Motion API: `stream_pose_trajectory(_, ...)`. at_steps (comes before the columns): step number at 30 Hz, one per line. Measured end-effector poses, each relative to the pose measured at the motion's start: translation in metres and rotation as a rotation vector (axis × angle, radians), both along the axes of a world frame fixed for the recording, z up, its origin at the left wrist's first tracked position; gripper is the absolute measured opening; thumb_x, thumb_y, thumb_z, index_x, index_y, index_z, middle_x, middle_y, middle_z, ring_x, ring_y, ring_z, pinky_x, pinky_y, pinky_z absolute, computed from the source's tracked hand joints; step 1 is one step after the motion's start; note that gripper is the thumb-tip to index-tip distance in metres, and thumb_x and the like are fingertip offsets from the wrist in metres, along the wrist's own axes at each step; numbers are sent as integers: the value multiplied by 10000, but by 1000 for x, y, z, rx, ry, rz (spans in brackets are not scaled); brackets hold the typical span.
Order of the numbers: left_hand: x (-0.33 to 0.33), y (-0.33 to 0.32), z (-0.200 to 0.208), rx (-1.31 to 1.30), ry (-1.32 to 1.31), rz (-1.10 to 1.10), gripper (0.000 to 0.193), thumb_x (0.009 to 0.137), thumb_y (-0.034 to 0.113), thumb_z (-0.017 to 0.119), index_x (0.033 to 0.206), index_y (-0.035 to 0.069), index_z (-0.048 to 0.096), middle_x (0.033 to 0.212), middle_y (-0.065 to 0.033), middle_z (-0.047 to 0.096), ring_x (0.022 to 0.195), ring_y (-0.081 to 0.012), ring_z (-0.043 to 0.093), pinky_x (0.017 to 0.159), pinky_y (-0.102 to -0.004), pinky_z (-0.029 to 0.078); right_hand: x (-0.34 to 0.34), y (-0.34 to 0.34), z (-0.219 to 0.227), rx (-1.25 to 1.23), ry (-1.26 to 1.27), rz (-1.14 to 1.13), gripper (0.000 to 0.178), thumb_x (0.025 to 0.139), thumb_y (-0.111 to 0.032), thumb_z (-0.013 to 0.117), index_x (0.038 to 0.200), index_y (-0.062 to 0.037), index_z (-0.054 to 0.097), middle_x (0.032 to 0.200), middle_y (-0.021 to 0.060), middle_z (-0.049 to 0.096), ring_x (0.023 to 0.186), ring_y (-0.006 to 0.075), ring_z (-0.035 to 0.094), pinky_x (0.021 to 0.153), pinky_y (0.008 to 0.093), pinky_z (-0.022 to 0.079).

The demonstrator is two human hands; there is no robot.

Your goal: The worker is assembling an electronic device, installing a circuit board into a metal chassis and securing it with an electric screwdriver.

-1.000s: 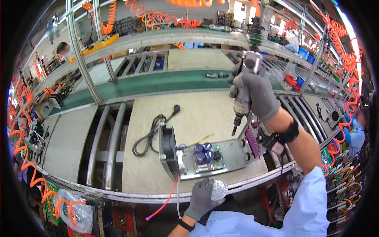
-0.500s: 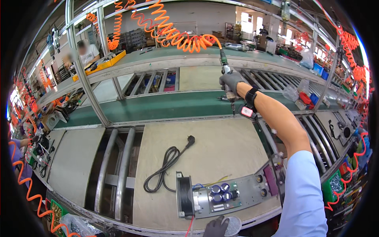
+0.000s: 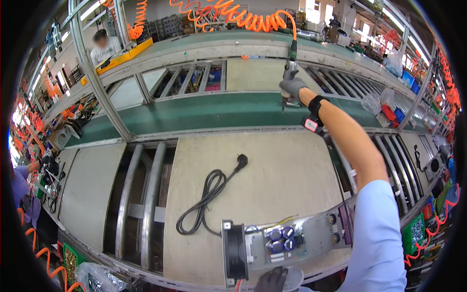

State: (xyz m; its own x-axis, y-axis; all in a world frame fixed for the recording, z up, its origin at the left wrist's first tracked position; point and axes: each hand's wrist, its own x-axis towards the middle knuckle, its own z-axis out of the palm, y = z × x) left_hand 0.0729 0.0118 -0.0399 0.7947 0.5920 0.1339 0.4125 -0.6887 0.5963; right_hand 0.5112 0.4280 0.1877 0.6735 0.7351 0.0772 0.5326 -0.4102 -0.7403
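Note:
My right hand (image 3: 293, 88), in a grey glove, is raised over the far side of the line and wrapped around an air screwdriver (image 3: 290, 68) on an orange coiled hose. At the near edge my gloved left hand (image 3: 270, 281) is partly cut off by the frame; its fingers curl beside a small round dish (image 3: 293, 279), which it appears to hold. Just beyond them lies an open metal chassis (image 3: 316, 245) with a black fan (image 3: 235, 250) at its left end and a circuit board with blue-topped capacitors (image 3: 282, 238). From the fan end a black power cord (image 3: 206, 197) loops across the board, plug away from me.
A pale work board (image 3: 262, 170) rests on the metal rollers (image 3: 152, 209). Beyond it run a green belt (image 3: 194, 114) and a second roller line. A metal post (image 3: 99, 82) stands left. Bins of small hardware flank me, green (image 3: 416, 231) at right. A person (image 3: 104, 47) sits far left.
My right hand, still gripping the screwdriver, has moved slightly away and to the right, with the hose following. The view has shifted a little. My left hand stays by the chassis.

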Motion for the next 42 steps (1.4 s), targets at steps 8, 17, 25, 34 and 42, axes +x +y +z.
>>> stream_pose_trajectory(8,7,7,15,89,-59,13,913,648,530,843,1310,-2,509,1224,-213,580,1053,-368,578,914,-473,481,-144,-119,-16,-765,-741,894,421,837,-402,620,992,-34,754,957,187,739,861,340,700,796,457,537)
stream_pose_trajectory(17,-86,-62,37,183,-196,306,895,588,492,873,1242,-3,514,1163,-176,576,1029,-348,562,886,-471,465,-236,-230,-105,-905,-755,1152,373,814,-317,621,999,-15,738,984,210,731,918,380,700,794,454,541)
stream_pose_trajectory(25,-288,-136,39,369,160,1120,871,577,485,871,1194,-10,507,1124,-204,543,1036,-399,524,895,-500,440,-208,-196,-165,-649,-956,1119,294,794,-295,707,894,-20,734,823,206,713,739,357,697,711,434,562)
stream_pose_trajectory(34,-507,-192,23,547,423,1933,810,644,444,852,1259,17,544,1205,-219,617,1103,-397,601,935,-511,489,-236,-222,-116,-768,-891,1115,208,773,-216,688,850,-28,733,675,136,677,558,219,629,544,381,527)
stream_pose_trajectory(42,-618,-168,-13,491,709,2016,739,746,417,811,1291,-4,544,1233,-219,612,1138,-414,580,992,-499,472,-255,-280,-47,-921,-597,998,305,756,-246,621,801,35,729,743,187,706,645,304,684,592,433,526)
